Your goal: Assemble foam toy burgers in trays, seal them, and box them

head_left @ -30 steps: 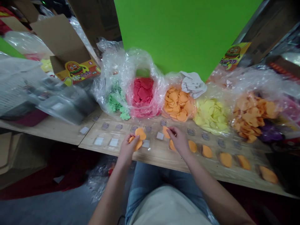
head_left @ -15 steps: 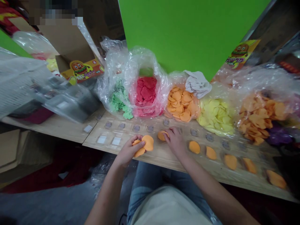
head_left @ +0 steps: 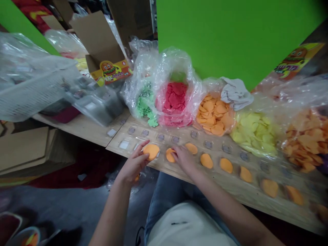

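My left hand (head_left: 132, 164) grips a flat orange foam disc (head_left: 151, 151) between thumb and fingers, above the front edge of the table. Whether more discs lie behind it is hidden. My right hand (head_left: 185, 159) has its fingertips on another orange disc (head_left: 169, 155), low over the front row of clear plastic trays. To its right, an orange disc (head_left: 191, 148) and several more lie one by one along that row. Left of my left hand, a white square (head_left: 124, 144) sits in a clear tray. Small grey pieces (head_left: 175, 139) line the back row.
Behind the rows stand clear bags of green shapes (head_left: 145, 102), red shapes (head_left: 176, 97), orange discs (head_left: 212, 114) and yellow discs (head_left: 253, 131). A white cloth (head_left: 236, 93) lies on top. Grey plastic containers (head_left: 96, 106) and an open cardboard box (head_left: 98, 41) are at the left.
My right hand has let go of one orange disc and moved left along the row to another. My left hand shows fewer discs than before. The view has turned left.
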### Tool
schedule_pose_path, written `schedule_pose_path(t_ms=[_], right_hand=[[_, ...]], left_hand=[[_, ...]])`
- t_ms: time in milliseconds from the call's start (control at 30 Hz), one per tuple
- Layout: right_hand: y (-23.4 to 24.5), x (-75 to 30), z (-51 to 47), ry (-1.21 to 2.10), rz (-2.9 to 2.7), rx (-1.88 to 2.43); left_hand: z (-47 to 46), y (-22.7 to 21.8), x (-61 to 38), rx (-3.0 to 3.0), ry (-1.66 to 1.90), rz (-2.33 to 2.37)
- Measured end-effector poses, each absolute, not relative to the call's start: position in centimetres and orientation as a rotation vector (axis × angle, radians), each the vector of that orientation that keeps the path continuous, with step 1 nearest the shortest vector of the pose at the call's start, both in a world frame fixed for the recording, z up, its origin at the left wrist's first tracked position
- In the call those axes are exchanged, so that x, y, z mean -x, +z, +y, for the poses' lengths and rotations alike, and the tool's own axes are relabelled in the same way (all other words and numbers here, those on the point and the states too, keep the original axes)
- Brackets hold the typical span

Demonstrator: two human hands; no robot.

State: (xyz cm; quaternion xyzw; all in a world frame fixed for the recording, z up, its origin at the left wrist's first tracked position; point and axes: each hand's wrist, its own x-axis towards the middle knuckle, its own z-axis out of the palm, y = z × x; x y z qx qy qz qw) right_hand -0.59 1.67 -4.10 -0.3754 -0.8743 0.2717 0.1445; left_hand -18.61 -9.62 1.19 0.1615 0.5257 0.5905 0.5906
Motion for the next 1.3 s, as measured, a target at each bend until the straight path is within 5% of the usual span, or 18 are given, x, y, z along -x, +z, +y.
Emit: schedule_pose_path(t_ms=[133,233,400,500,1133,1233,1300], right_hand=[[-3.8,0.7,1.1,0.488,-2.677,1.074],[-3.1,1.1,0.8,0.589,-2.502,1.118],[-1.3,3.0,-0.1,1.698,-1.891,1.05],[-0.8,4.3,-0.3,1.993,-1.677,1.008],[-2.8,9.1,0.0,0.689,-2.564,0.924],[-1.6,9.1,-0.5,0.741,-2.434,0.936],[-1.2,10.0,-1.0,1.086,-2.29,0.913]], left_hand=[[-9.5,0.7,18.6,-0.369,1.388,1.202],[-9.1,0.3,18.4,-0.401,1.354,1.191],[-8.6,-0.2,17.8,-0.564,1.292,1.268],[-8.7,-0.5,17.8,-0.673,1.278,1.427],[-12.3,0.2,25.1,-0.487,1.493,1.586],[-12.2,0.2,25.1,-0.463,1.467,1.54],[-12.0,0.2,25.1,-0.461,1.465,1.507]])
